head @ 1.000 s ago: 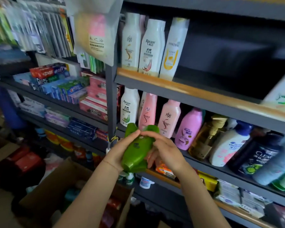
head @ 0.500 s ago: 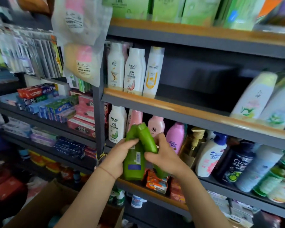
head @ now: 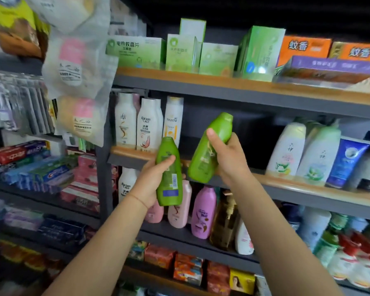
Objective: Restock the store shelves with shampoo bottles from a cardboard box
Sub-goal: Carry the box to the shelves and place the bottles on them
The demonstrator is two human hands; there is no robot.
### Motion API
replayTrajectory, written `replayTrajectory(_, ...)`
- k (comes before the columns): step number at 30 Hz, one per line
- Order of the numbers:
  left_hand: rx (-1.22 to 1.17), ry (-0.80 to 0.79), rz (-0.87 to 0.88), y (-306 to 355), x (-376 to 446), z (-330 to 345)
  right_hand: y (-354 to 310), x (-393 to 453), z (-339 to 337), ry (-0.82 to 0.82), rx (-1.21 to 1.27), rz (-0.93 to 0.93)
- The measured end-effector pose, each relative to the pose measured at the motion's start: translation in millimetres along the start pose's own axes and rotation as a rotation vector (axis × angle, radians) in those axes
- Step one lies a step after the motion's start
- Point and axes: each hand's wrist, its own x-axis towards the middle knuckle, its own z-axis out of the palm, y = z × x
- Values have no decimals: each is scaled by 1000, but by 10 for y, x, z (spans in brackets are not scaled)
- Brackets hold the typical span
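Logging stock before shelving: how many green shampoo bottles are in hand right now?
2: one green bottle in the left hand, the other tilted in the right hand.

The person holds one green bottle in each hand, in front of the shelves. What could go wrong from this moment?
1. The right hand holds its green plastic shampoo bottle tilted over the wooden shelf edge; its base could catch there and slip.
2. The gap on the shelf is beside the white Pantene bottle; a careless push might topple it.
3. The left hand grips the other green shampoo bottle with barcode facing out, so it may be shelved backwards.
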Motion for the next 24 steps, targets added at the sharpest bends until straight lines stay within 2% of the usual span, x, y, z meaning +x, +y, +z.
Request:
replayTrajectory(4,-5,-46,37,101,122,85,-121,231,73,-9,-153,-200)
replayTrajectory(11,61,-84,49,111,238,193,18,530,271,-103,-284,-332)
replayTrajectory(18,146,-78,68,29,312,187,377,907,244,-60,-177,-90)
replayTrajectory(24,108,-89,64,10,384,154,449,1202,311,-65,-156,-21)
